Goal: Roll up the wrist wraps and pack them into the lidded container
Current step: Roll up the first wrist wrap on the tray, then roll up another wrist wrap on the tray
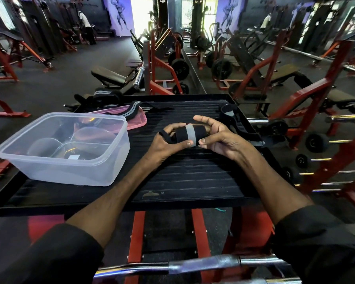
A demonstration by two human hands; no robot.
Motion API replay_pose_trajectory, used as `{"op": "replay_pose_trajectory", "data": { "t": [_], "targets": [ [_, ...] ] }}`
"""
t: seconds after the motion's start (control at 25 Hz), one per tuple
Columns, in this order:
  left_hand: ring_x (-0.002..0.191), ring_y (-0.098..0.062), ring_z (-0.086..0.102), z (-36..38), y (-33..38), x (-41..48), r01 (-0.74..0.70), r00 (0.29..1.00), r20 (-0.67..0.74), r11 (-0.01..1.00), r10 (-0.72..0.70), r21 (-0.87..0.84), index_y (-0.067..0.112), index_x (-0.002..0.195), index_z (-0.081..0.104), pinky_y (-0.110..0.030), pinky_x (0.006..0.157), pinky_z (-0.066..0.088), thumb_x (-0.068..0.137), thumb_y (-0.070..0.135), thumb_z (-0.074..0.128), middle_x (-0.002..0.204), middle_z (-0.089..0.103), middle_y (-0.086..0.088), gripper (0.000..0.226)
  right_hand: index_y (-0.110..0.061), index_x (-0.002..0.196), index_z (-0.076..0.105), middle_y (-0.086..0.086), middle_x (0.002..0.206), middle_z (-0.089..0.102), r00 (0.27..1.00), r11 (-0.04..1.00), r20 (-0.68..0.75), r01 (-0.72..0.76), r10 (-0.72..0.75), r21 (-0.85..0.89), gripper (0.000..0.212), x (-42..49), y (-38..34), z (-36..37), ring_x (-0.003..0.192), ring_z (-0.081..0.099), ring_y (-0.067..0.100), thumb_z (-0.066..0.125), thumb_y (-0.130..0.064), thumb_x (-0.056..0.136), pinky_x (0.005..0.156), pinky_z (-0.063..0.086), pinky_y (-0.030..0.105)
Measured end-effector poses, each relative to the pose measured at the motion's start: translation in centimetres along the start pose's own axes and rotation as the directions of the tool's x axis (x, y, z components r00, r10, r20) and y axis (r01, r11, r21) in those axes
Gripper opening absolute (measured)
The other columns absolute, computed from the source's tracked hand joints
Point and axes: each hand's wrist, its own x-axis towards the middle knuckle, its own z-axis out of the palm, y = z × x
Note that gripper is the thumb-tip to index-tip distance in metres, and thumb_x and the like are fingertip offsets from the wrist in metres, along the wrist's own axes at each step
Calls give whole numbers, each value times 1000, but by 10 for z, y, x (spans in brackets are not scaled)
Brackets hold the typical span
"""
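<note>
Rolled wrist wrap (190,135), black with a grey stripe, held just above the middle of the desk (193,177). It sits between both hands, one at each end, likely to keep the roll tight so it doesn't unwind. Left hand (168,141) grips the left end, thumb pressed on the stripe; a black loop from the wrap hooks round one of its fingers. Right hand (219,140) curls round the right end, thumb on the near side, fingers over the far side.

Clear container (103,173) stands open on the desk's left, near the hands, so the drop-in is short. It looks like no wrap is inside yet. Pink lid (140,122) lies off behind it, with a second wrap (129,110) draped over it. Third wrap (228,114) on the desk's far right, another (107,94) beyond the far edge; all unrolled, probably waiting their turn.

Writing: none readable. Small white label (73,157) seen through the container, too small to read.
</note>
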Motion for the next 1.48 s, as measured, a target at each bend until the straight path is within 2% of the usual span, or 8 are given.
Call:
{"op": "replay_pose_trajectory", "data": {
  "t": [0.32,0.64,0.76,0.96,1.08,1.2,1.28,1.48],
  "targets": [
    [120,1,59,-13,3,-4,-121,993,66,896,102,427,23,132,62,-25,107,45,73,33,88,128,66,11,65,-22,116,69,3,101,66,982,960,-65,-185,175,-210,59,-1,7,0,94,59,19,83,-20,59,81,42,35],
    [118,-5,61,-27,21,-15,-280,960,147,853,239,440,15,130,60,-34,103,50,72,26,90,126,65,8,66,-18,137,59,1,119,67,985,974,65,-144,157,-174,66,-4,3,-2,105,63,15,75,-12,73,87,43,38],
    [121,-11,58,-43,37,-11,-492,869,354,662,345,565,13,133,57,-39,103,47,78,30,85,130,62,6,63,-27,135,61,-3,126,65,958,975,199,-187,208,-120,58,0,-7,-6,112,61,15,75,-25,78,88,46,38],
    [126,-27,56,-52,55,-3,-714,699,637,351,324,605,5,131,59,-42,106,42,89,30,69,137,60,-10,49,-21,138,55,-1,123,66,897,808,208,-224,390,-546,62,25,-12,18,113,63,16,77,-15,80,89,49,35],
    [137,-28,48,-68,50,-9,-635,769,563,256,302,729,13,133,61,-46,109,39,86,33,70,151,47,-14,51,-17,129,60,0,115,69,957,839,138,-148,255,-524,61,33,-2,40,104,67,14,84,-12,73,81,53,27],
    [144,-14,32,-76,55,-21,-284,955,168,593,244,753,19,139,55,-26,117,29,82,38,76,158,35,-6,64,-14,130,54,2,116,64,999,877,-29,-33,22,-479,69,37,22,59,106,63,13,86,2,70,83,53,16],
    [140,-8,39,-71,58,-23,-168,971,-52,824,233,541,18,137,55,-17,113,30,85,39,72,149,44,3,59,-11,128,50,-1,115,59,999,836,-32,-5,-15,-549,70,38,34,64,109,58,12,86,3,70,85,49,15],
    [113,3,57,-35,50,-3,-78,975,-188,972,121,224,17,129,58,-20,95,44,94,20,64,123,62,8,36,-15,142,39,7,133,54,993,737,31,-64,115,-673,81,29,17,48,124,52,16,82,1,76,100,49,30]
  ]
}}
